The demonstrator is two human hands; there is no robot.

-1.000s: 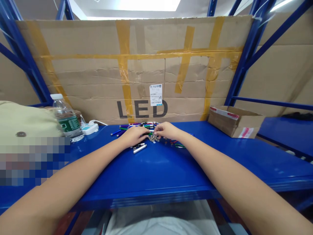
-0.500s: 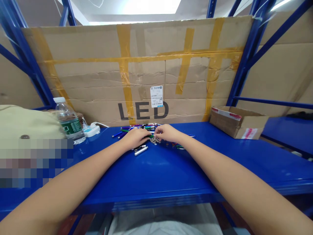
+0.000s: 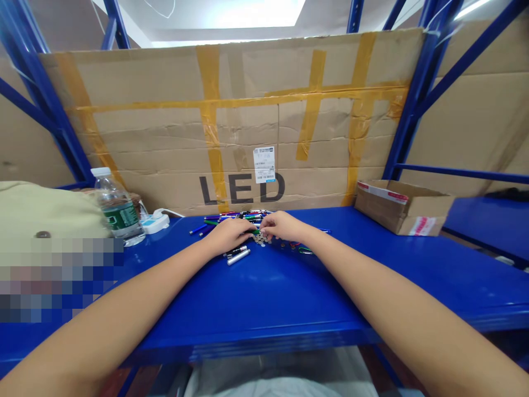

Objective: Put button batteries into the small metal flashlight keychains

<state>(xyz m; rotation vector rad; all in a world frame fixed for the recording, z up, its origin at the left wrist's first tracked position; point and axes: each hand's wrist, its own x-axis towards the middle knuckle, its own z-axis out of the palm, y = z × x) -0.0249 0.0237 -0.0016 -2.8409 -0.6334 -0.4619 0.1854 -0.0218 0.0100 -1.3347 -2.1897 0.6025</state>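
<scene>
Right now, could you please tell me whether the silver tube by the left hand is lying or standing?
Lying: the silver tube rests lengthwise on the blue shelf, in front of the left hand.

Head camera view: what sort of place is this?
Probably a warehouse or stockroom: blue steel racking, a taped cardboard sheet printed LED behind the blue shelf, and an open cardboard carton on that shelf.

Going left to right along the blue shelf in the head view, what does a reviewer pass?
Plastic water bottle, white power strip, left hand, right hand, open cardboard box.
</scene>
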